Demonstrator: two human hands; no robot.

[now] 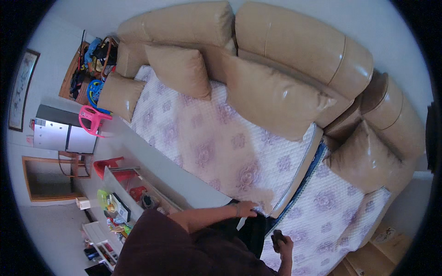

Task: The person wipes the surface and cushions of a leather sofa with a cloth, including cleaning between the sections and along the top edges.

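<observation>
My left hand (246,209) is at the near edge of a quilted sofa seat cover (162,114), close to its front corner. The cover is white with purple flower prints. Whether the fingers grip its edge is not clear. A small white piece (241,223), perhaps a tag or paper, shows just below this hand. Over the neighbouring quilted cover (324,200), my right hand (285,244) holds a small dark object (277,239), its kind too blurred to tell. Between the two seat sections runs a gap with a blue strip (304,181).
Tan leather cushions (276,95) lean along the sofa back (297,41). To the left stand a cluttered table (138,205), a red plastic chair (107,165) and a pink plastic chair (91,119). Beyond them is a refrigerator (65,136). Wooden shelving (373,258) borders the sofa at lower right.
</observation>
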